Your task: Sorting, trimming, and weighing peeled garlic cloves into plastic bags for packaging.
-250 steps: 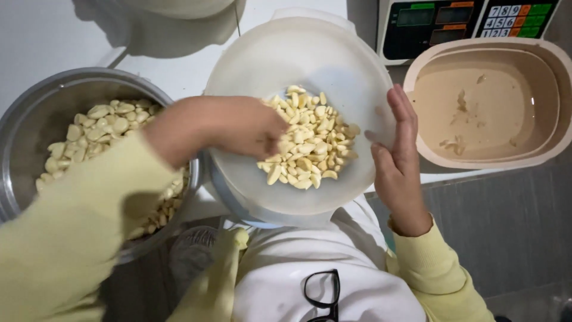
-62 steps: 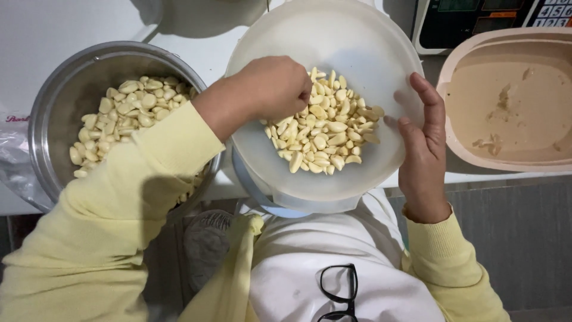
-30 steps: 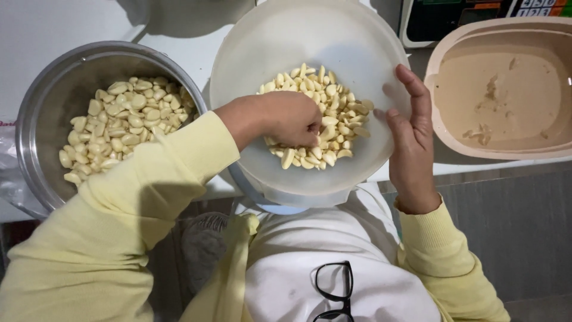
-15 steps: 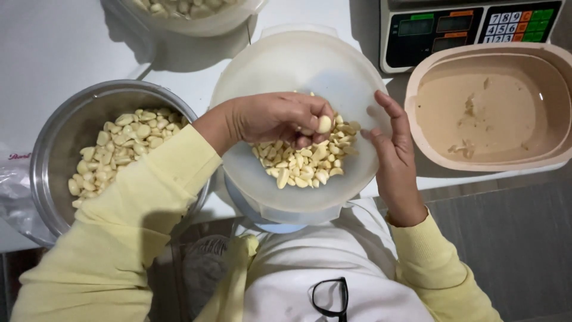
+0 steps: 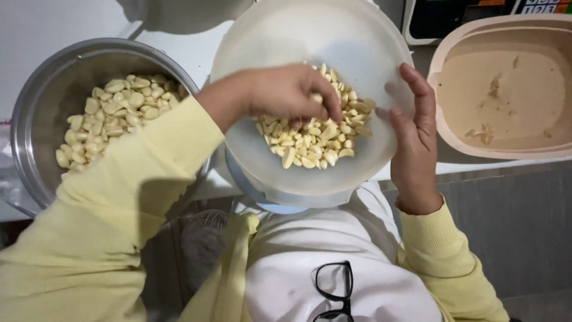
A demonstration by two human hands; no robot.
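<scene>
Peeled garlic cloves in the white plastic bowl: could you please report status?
Left hand pinching one pale peeled garlic clove over the pile. Right hand steadying the white plastic bowl rim. Nothing obstructing.

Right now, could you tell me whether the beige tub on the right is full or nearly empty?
Nearly empty. The beige tub shows its bare floor, with only a few scraps lying on it.

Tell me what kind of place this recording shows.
Probably a food-prep or kitchen workspace: peeled garlic cloves fill a translucent plastic bowl, more sit in a metal pot, and an electronic weighing scale stands behind a beige plastic tub.
</scene>
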